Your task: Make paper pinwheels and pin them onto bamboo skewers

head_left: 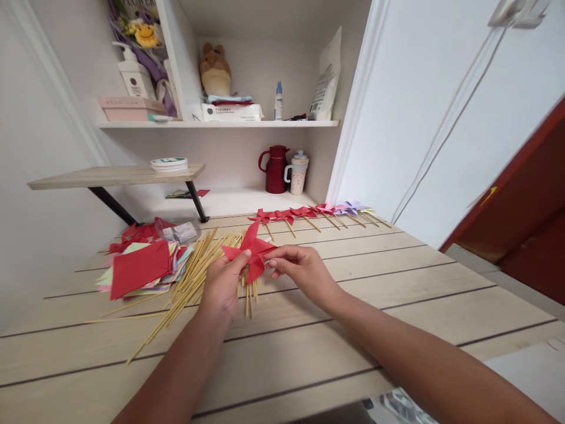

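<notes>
Slatted tabletop (291,353) below, red pinwheel (255,257) (four-bladed, apparently) between both hands (223,282) (304,268).

Both hands raised close together, bare forearms converging.
Left hand (223,282): thumb (241,260) pressed down in a pinch grip. Right hand (306,268): just right of the left thumb, fingers (286,251) curled toward its own thumb; tip contact unclear. Left forearm (179,365) and right forearm (410,347) trail behind the fingers, splayed outward.
</notes>
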Demonstrator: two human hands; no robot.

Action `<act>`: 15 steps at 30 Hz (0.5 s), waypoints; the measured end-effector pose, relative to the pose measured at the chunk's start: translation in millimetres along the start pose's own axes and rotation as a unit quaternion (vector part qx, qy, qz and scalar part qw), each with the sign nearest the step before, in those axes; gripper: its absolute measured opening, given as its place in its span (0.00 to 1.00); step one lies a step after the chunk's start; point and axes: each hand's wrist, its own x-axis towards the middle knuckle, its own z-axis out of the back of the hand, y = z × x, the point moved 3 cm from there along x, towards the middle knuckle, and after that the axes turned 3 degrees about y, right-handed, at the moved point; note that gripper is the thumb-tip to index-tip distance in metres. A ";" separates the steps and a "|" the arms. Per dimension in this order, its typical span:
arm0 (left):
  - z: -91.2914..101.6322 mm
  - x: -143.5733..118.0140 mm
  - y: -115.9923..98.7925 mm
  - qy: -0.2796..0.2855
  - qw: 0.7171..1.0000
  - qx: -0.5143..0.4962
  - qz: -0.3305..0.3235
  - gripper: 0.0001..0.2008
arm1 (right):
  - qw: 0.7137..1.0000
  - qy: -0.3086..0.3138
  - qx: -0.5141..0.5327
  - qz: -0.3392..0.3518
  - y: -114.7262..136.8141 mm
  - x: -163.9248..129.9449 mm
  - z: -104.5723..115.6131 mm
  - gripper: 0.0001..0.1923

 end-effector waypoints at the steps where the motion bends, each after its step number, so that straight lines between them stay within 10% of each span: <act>1: -0.4 -0.4 0.0 0.003 1.000 0.001 -0.003 0.11 | 1.000 0.000 0.000 0.004 0.0 -0.3 -0.5 0.09; 15: -5.4 -4.3 1.3 0.057 0.998 -0.003 -0.003 0.14 | 0.995 -0.015 -0.076 0.060 2.7 -4.0 5.4 0.09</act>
